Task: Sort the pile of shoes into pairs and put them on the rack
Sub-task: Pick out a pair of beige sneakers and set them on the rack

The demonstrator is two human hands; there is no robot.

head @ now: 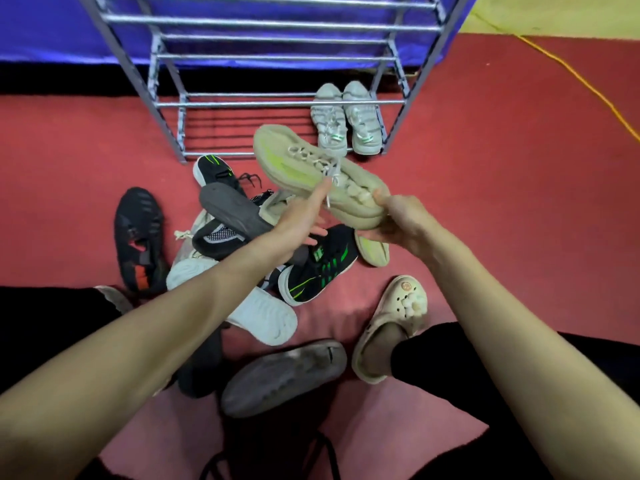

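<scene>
Above the pile: a beige sneaker [313, 171] with a yellow-green stripe hangs in the air, toe pointing toward the rack, heel toward the person.
Right hand [398, 221]: its grip is curled round the beige sneaker's heel end, thumb on top.
Left hand [304, 216]: fingers reach out nearly straight to the sneaker's laces [330, 171]; fingertips touch a lace end, but whether they pinch it cannot be told.
Rack [277, 102]: metal bars, several tiers, standing on the red carpet [502, 202] before a blue cloth.
Bottom tier: a pale grey pair [346, 119] sits side by side at the right end, toes toward the person.
Pile: loose shoes lie on the carpet between rack and person, under the arms.
In the pile: a black shoe with green stripes [318, 268], another like it [216, 169] nearer the rack, a black shoe with red marks [140, 240] at the left, a white sole [242, 299] turned up, a grey sole [284, 375] turned up nearest the person.
Second beige shoe [374, 249]: partly seen below the right hand, on the carpet.
Right foot: wears a beige clog [391, 323].
Far right: a yellow cord [588, 84] runs across the carpet.
</scene>
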